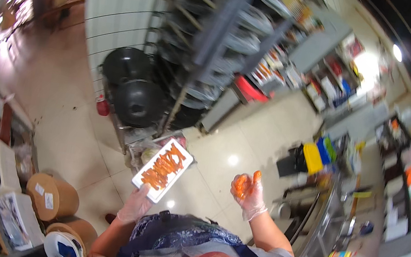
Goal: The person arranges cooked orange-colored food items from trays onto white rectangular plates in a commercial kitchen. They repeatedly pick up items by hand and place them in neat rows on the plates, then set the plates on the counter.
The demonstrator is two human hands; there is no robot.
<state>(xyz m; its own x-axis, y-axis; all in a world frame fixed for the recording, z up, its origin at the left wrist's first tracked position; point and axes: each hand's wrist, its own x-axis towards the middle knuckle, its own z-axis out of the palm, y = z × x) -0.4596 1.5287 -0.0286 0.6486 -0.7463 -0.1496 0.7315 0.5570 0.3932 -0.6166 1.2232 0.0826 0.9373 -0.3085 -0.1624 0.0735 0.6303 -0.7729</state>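
A white rectangular tray (151, 194) holds a row of orange-red sauced food strips (163, 167). My left hand (137, 202), in a clear plastic glove, grips the tray's near end with the thumb on top. To the right, apart from the tray, my gloved right hand (247, 192) is raised with its fingers curled and its thumb up. Orange-red sauce covers its fingers and palm side; whether a piece of food lies within them I cannot tell.
Ahead stands a tall rack (198, 67) of plastic-covered trays beside black round pans (139, 102). Brown cylindrical drums (53, 197) stand at lower left. A metal counter (318, 241) is on the right, near yellow and blue items (312, 158). Pale tiled floor (219, 170) lies between.
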